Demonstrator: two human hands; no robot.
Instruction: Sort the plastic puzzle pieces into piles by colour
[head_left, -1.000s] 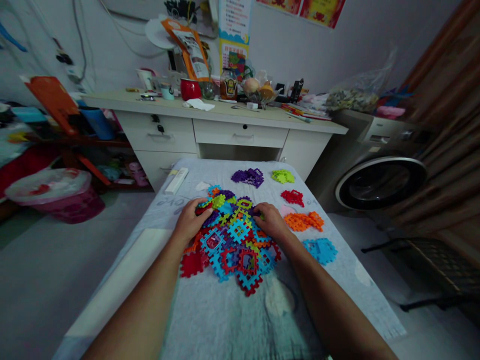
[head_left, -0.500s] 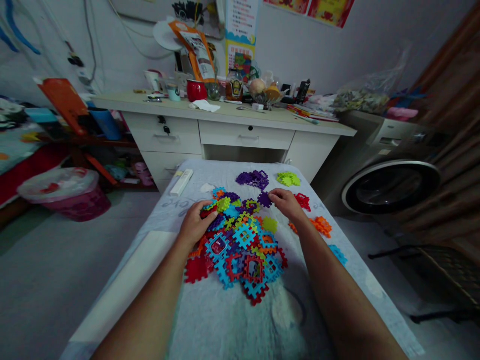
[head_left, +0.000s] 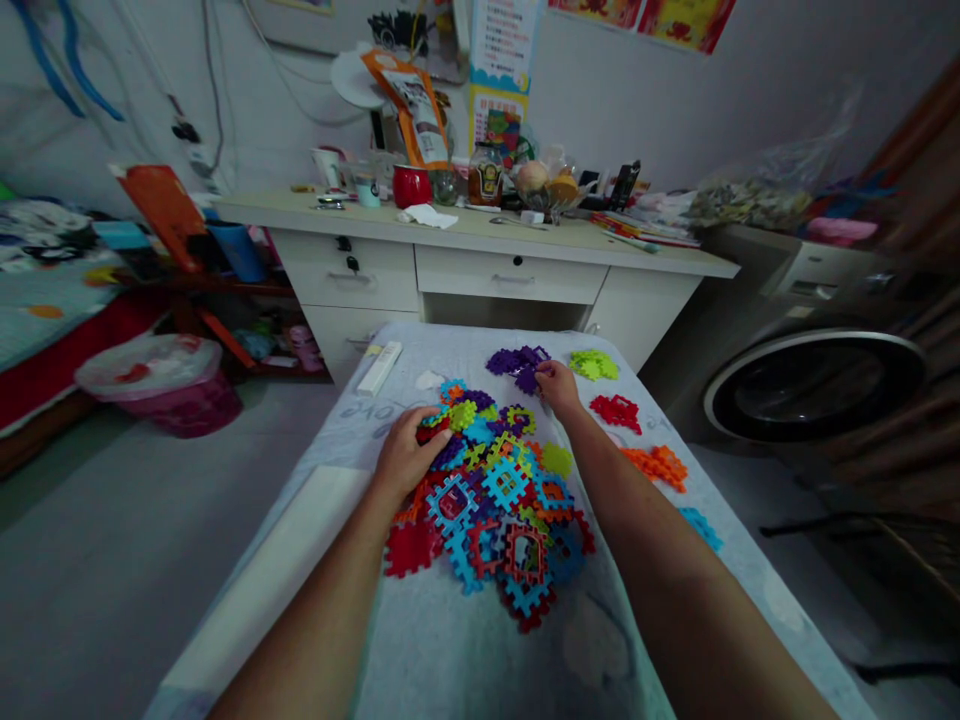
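Both bare arms [head_left: 315, 600] were stretched forward — the left hand [head_left: 405, 455] curved, its thumb [head_left: 436, 445] apart from the fingers [head_left: 420, 415]; the right hand [head_left: 559, 386] farther out, fingertips [head_left: 541, 376] pinched together.

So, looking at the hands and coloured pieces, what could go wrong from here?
The right hand might nudge the purple pieces out of their cluster. Its forearm, reaching past the orange pieces and blue pieces, could brush them. Pieces in the mixed heap might slide if the left hand shifts.

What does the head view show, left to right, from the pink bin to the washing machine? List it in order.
Pink bin, long white object, left hand, purple heap, right hand, lime heap, red heap, orange heap, light blue heap, washing machine.
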